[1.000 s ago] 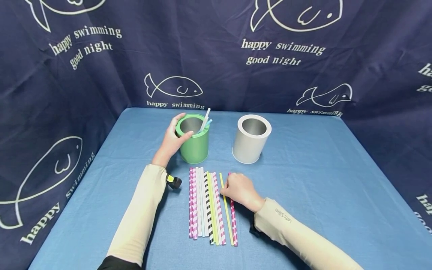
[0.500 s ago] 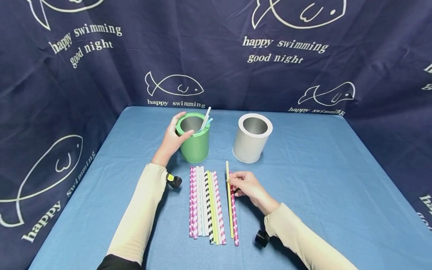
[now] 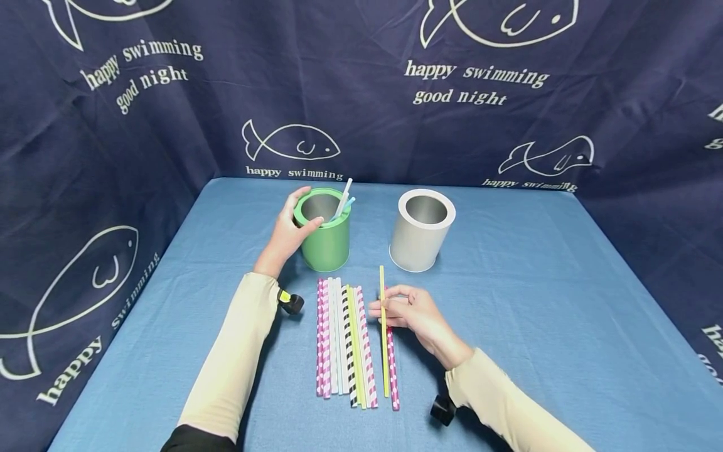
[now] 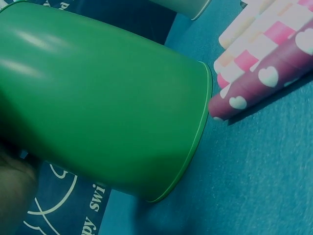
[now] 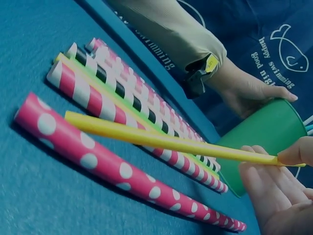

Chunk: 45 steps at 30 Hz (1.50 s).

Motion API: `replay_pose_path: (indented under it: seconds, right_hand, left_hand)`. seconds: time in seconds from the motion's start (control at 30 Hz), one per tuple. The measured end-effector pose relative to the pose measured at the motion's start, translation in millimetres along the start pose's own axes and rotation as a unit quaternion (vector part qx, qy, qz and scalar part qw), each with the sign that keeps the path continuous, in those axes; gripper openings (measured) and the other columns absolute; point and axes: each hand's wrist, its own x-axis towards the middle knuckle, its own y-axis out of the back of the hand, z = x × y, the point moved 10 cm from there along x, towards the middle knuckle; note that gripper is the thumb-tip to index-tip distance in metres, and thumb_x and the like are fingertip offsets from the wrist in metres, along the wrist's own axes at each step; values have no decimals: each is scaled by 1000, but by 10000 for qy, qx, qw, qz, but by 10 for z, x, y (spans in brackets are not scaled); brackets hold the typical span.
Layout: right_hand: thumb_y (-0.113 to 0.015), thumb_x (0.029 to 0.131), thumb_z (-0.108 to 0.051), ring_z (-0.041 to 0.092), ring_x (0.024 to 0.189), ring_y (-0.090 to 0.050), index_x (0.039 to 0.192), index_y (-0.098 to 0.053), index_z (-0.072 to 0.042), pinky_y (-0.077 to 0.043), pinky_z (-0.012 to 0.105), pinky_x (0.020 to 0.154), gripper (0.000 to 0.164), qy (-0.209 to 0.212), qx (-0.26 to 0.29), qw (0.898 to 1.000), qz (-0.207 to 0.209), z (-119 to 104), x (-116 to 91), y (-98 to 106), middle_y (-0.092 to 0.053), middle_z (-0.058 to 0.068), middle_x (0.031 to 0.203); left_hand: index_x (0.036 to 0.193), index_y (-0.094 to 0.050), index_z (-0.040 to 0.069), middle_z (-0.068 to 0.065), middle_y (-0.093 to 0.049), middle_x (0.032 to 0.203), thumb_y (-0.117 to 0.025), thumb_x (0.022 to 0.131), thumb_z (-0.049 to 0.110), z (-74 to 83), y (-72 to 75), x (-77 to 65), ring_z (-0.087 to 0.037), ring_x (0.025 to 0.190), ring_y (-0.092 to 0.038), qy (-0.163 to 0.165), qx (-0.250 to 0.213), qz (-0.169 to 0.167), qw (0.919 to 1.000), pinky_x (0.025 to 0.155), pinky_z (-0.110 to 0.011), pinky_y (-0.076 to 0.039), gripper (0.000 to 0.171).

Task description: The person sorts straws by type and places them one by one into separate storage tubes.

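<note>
My left hand [image 3: 287, 237] grips the rim of a green can [image 3: 326, 250], its thumb over the front edge. The can stands upright, with a white straw [image 3: 344, 196] and light blue straws leaning out at its right side. My right hand [image 3: 420, 319] pinches a yellow straw [image 3: 386, 358] near its upper part between thumb and fingers. In the right wrist view the yellow straw [image 5: 161, 140] is raised above a pink polka-dot straw [image 5: 124, 170] that lies on the cloth. Left of it lies a row of paper straws, including a black-striped straw [image 3: 349, 370].
A white can [image 3: 418, 246] stands upright at the back, right of the green one, and its visible inside is bare metal. Blue cloth [image 3: 536, 301] covers the table. A dark blue curtain [image 3: 373, 138] with fish prints hangs behind and at the sides.
My right hand has taken the yellow straw from the table and lifted it, shifting it slightly right and away, next to the polka-dot straw. The left hand stays on the green can.
</note>
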Motion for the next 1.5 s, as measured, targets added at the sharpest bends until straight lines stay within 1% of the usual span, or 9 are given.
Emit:
replay_pose_path:
  seconds: [0.27,0.47,0.63,0.77,0.87,1.03,1.13,1.27,1.5]
  right_hand:
    - [-57,90,-1,11,90,-73,127,-47,19,-59,26,78,43,238,135,9996,-120,-206,-15,-32,-71,22,109]
    - [-59,92,-2,11,88,-73,122,-53,14,-59,34,83,34,893,202,9958,-23,-721,-17,-56,-75,9,102]
    - [-62,92,-3,11,89,-73,116,-58,8,-58,31,85,27,1799,140,9833,255,-1256,-25,-157,-76,-1,96]
    - [-63,90,0,9,90,-73,112,-61,10,-58,30,85,24,2975,-215,9528,571,-1677,-98,-245,-74,17,101]
    - [-63,89,4,7,90,-72,109,-62,12,-58,30,86,21,3989,-492,9107,950,-1946,-223,-284,-70,28,105]
    - [-61,89,7,11,96,-71,106,-58,13,-57,33,89,18,5191,-287,8423,1421,-2197,-428,-293,-74,9,102]
    - [-59,89,8,13,97,-70,106,-52,16,-56,36,92,20,5577,35,8177,1425,-2244,-471,-312,-73,-5,103]
    - [-58,90,9,12,98,-69,106,-49,17,-56,34,92,20,5690,259,8092,1442,-2209,-394,-347,-72,-7,104]
    - [-57,90,10,7,100,-68,106,-50,17,-56,33,91,19,5452,114,8247,1501,-2048,-105,-398,-66,33,103]
  left_hand:
    - [149,-32,4,-23,-45,143,-67,84,9,31,-7,-11,-33,121,-48,134,-25,-41,9999,106,-39,-39,74]
    - [147,-31,-2,-26,-45,141,-65,83,10,256,-23,-99,-35,119,-48,101,62,-56,9999,104,-39,-41,73]
    - [148,-32,5,-21,-46,141,-66,83,12,88,25,-57,-30,118,-50,2,86,-5,10000,101,-31,-42,74]
    - [148,-33,5,-21,-47,141,-65,84,11,81,48,-69,-31,117,-49,26,44,-1,10000,102,-35,-41,72]
    - [147,-33,0,-25,-46,141,-65,84,9,235,33,-119,-34,118,-48,60,63,-22,10000,104,-39,-40,71]
    - [146,-31,-4,-28,-45,141,-65,84,7,373,-15,-148,-35,118,-48,37,119,-68,9999,105,-40,-40,71]
    - [146,-31,-3,-27,-44,142,-65,85,6,370,-26,-145,-35,119,-48,43,93,-65,9999,105,-40,-40,71]
    - [147,-31,-4,-28,-44,141,-65,84,6,354,-19,-141,-35,117,-49,14,17,-60,10000,103,-39,-41,72]
    - [147,-31,-4,-28,-44,140,-64,84,6,340,-25,-137,-34,116,-49,-29,12,-76,10000,97,-26,-41,71]
